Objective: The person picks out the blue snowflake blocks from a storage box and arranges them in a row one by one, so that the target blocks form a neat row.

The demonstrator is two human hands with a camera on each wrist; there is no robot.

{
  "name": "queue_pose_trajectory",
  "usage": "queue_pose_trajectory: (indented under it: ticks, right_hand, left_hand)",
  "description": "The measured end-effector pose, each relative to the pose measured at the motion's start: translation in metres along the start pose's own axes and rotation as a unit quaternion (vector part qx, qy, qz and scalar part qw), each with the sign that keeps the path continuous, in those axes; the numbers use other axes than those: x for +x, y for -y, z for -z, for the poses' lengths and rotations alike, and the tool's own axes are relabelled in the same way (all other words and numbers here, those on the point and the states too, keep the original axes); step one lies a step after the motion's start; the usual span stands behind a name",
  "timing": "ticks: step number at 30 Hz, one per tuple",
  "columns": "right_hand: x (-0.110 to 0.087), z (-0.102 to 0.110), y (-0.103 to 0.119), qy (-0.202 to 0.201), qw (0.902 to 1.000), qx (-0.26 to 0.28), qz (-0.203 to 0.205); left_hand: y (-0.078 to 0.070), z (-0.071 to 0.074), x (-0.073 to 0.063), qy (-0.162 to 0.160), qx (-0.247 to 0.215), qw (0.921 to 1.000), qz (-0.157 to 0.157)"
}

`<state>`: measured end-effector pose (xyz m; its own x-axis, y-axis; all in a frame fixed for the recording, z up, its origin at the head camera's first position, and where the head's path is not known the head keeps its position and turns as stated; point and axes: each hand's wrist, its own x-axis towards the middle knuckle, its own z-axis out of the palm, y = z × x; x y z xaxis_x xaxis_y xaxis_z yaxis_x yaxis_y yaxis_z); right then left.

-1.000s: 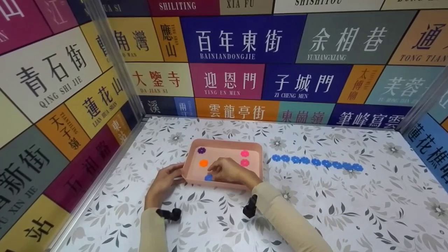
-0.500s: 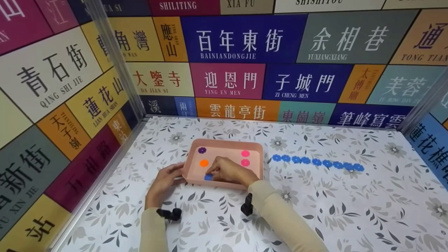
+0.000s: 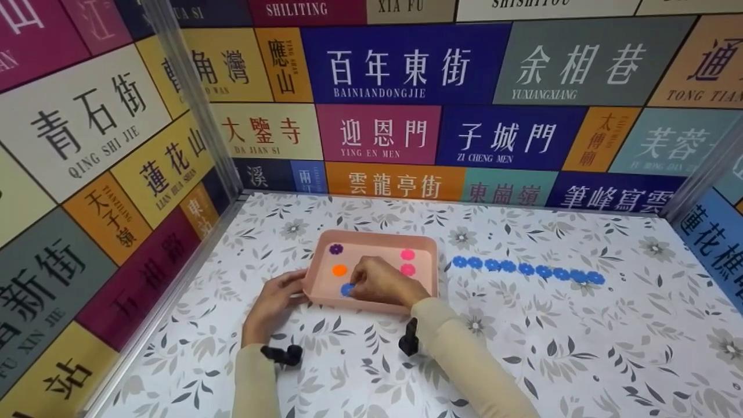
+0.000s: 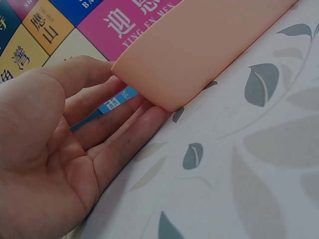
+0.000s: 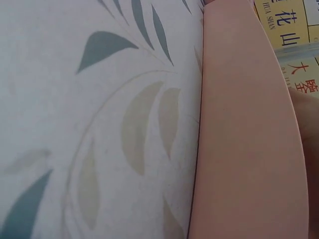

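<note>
A shallow pink tray [image 3: 377,234] stands on the table, long side toward me. Inside it, at the front left, a blue flower-shaped piece [image 3: 347,289] is pinched between the fingertips of my right hand [image 3: 386,281], low near the tray floor. Against the tray's left side rest the fingers of my left hand [image 3: 277,299]; in the left wrist view they touch the tray's corner [image 4: 164,79] with the fingers extended. The right wrist view mostly holds the tray's outer wall [image 5: 244,124], and the right fingertips are hidden there.
Also in the tray lie a purple flower piece [image 3: 336,249], an orange piece [image 3: 339,270] and two pink pieces [image 3: 407,255]. Right of the tray, several blue flower pieces [image 3: 526,269] form a row on the leaf-patterned table [image 3: 580,337]. Sign-printed walls [image 3: 406,64] enclose the back and sides.
My right fingers have come down onto the blue flower piece, pinched it and shifted it slightly. The left hand stays at the tray's side.
</note>
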<state>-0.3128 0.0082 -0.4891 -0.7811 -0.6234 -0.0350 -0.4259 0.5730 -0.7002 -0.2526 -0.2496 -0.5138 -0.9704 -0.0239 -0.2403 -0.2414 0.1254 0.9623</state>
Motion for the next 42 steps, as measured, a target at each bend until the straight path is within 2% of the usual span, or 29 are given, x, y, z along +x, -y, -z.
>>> queue_pose_trajectory:
  ticks: [7,14,24,36,42]
  right_hand:
    - [0.0003,0.0003,-0.0009,-0.019,0.9998,-0.007,-0.004]
    - [0.0010,0.0006,-0.0010,-0.022,0.9990,-0.037,0.015]
    - [0.0022,0.0000,0.0010,-0.004,0.9998,-0.017,-0.001]
    - [0.0041,-0.0024,-0.0004,-0.019,0.9995,-0.027,-0.003]
    - [0.0039,-0.0024,-0.0039,-0.039,0.9985,-0.037,0.013]
  left_hand:
    - [0.0001,-0.0007,-0.0001,-0.001,-0.004,1.0000,-0.007]
    - [0.0015,-0.0009,0.0014,-0.001,-0.009,0.9992,-0.038]
    - [0.0016,0.0010,0.0027,-0.002,0.006,0.9996,-0.027]
    - [0.0027,0.0016,0.0022,0.002,-0.001,0.9997,-0.022]
    - [0.0032,-0.0003,0.0035,0.003,-0.019,0.9991,-0.036]
